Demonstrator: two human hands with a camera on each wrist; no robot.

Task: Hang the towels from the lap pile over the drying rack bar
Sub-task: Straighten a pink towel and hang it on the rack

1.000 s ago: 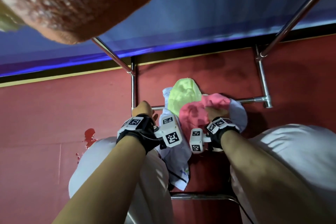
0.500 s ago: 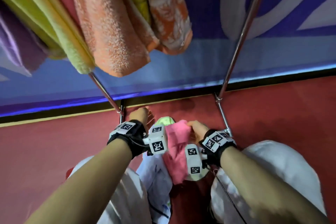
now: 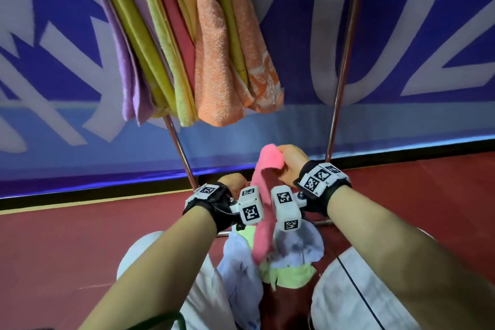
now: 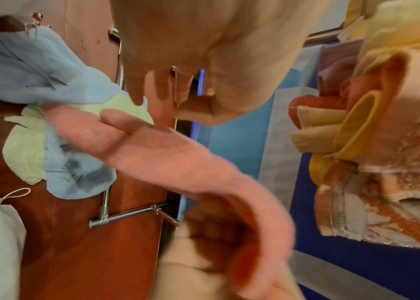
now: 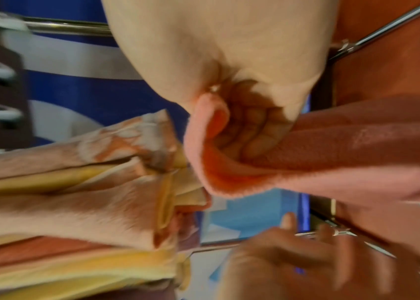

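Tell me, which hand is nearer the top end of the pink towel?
Right. The right hand grips the pink towel at its raised top end; the left hand sits lower, beside the towel's middle.

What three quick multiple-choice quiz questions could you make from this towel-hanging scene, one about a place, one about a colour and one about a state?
1. Where do the light blue cloth and the pale green cloth lie?
A. in the lap
B. over the rack bar
C. on a shelf

2. What colour is the towel being lifted?
A. purple
B. pink
C. white

3. What is the right hand doing?
A. hanging empty
B. pressing flat on the floor
C. gripping the towel's top end

Answers:
1. A, they are bunched between the person's knees.
2. B, it is pink in every view.
3. C, its fingers curl round the towel's upper end.
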